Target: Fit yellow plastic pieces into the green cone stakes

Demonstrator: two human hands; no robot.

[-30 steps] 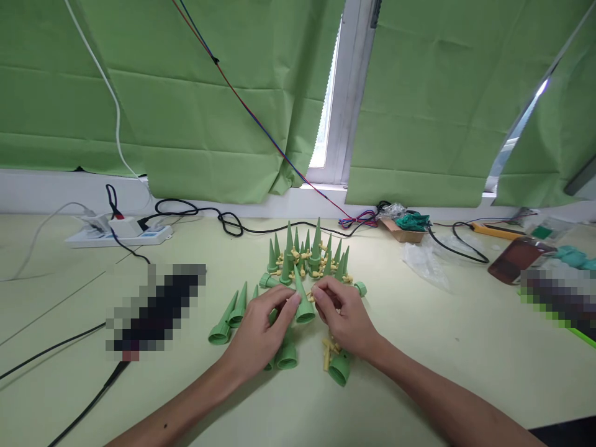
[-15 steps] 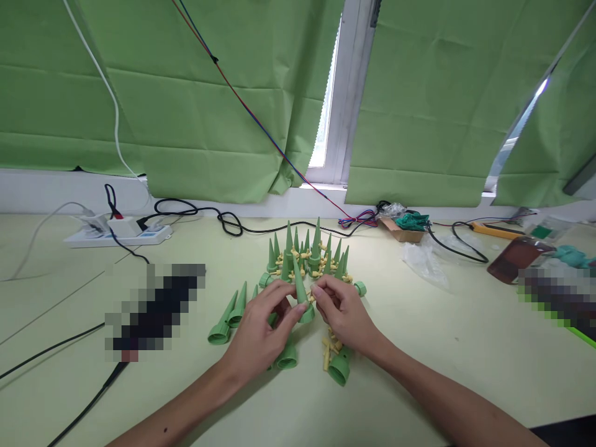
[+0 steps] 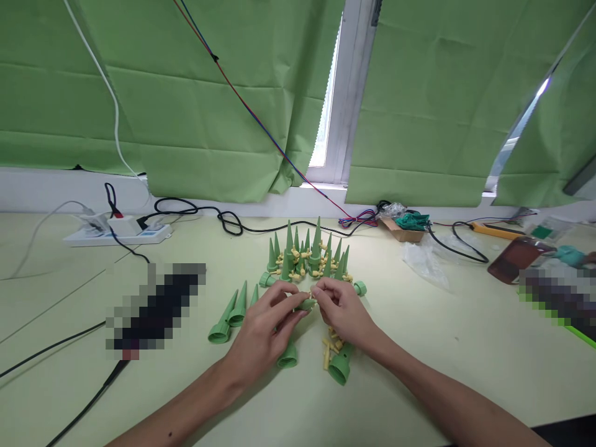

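Observation:
My left hand (image 3: 265, 320) is closed round a green watering spike (image 3: 305, 305), mostly hidden by the fingers and lying tilted. Fingertips of my right hand (image 3: 344, 310) pinch a small yellow valve (image 3: 313, 298) against the spike's side; how far it sits in the spike I cannot tell. Beyond the hands stands a cluster of upright green spikes (image 3: 315, 245) with yellow valves on them. Several loose spikes (image 3: 239, 309) lie left of my left hand. Below my right wrist are loose yellow valves (image 3: 326, 356) and a spike lying on its side (image 3: 339, 369).
A white power strip (image 3: 118, 236) with plugs and black cables lies at the back left. At the back right are a small cardboard box (image 3: 401, 231), clear plastic bags (image 3: 424, 264) and a bottle of dark liquid (image 3: 519, 259). Green curtains (image 3: 209, 112) hang behind the table.
The spike in my left hand has tipped from upright, and its tip no longer shows. My left fingers have shifted over it, while my right hand has barely moved.

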